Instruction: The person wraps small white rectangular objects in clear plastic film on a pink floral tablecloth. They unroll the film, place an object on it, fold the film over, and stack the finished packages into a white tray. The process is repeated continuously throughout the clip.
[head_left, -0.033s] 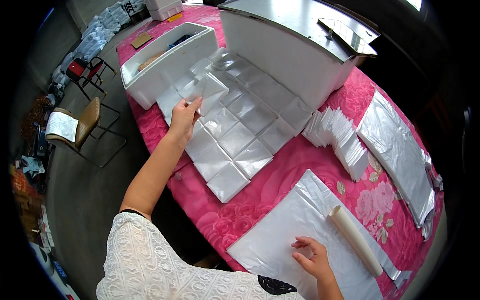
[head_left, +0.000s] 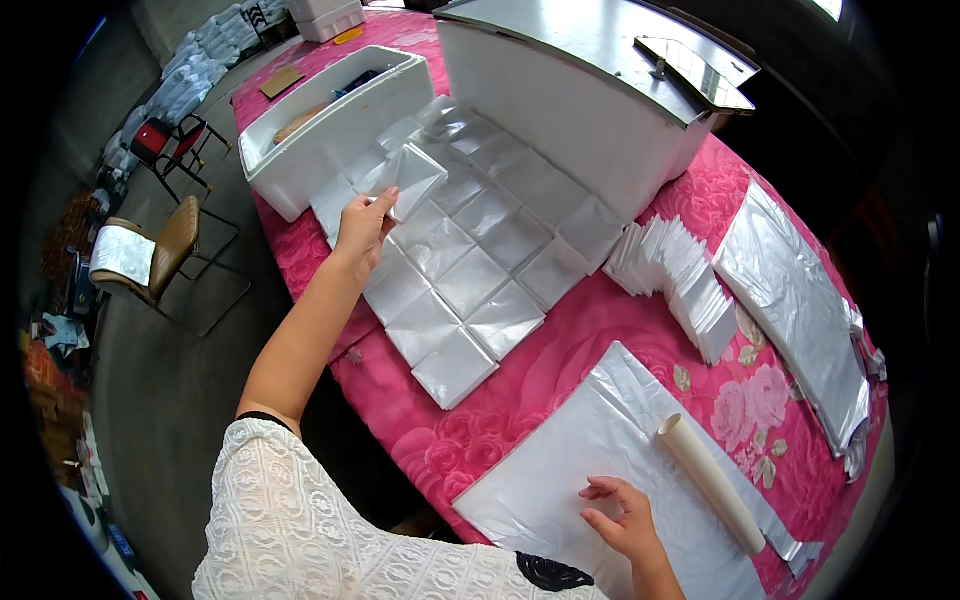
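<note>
My left hand (head_left: 364, 228) reaches far out over the table, thumb and fingers pinched on the near edge of a square clear plastic packet (head_left: 416, 178). That packet is raised at a tilt above rows of similar flat square packets (head_left: 474, 287), which lie edge to edge or slightly overlapping. Over a large silvery plastic sheet (head_left: 545, 470) near me hovers my right hand (head_left: 622, 518), empty, its fingers curved and apart from the thumb. A pale cardboard tube (head_left: 708, 484) lies on the sheet, to the right of that hand.
A white foam box (head_left: 335, 130) stands open at far left. Beside it is a large white box with a metal top (head_left: 590, 50). White square pieces (head_left: 680, 280) stand in a curved row, left of more folded plastic sheeting (head_left: 795, 310). A brown chair (head_left: 175, 255) stands on the floor.
My left hand and its packet have shifted slightly to the left. My right hand stays almost in place.
</note>
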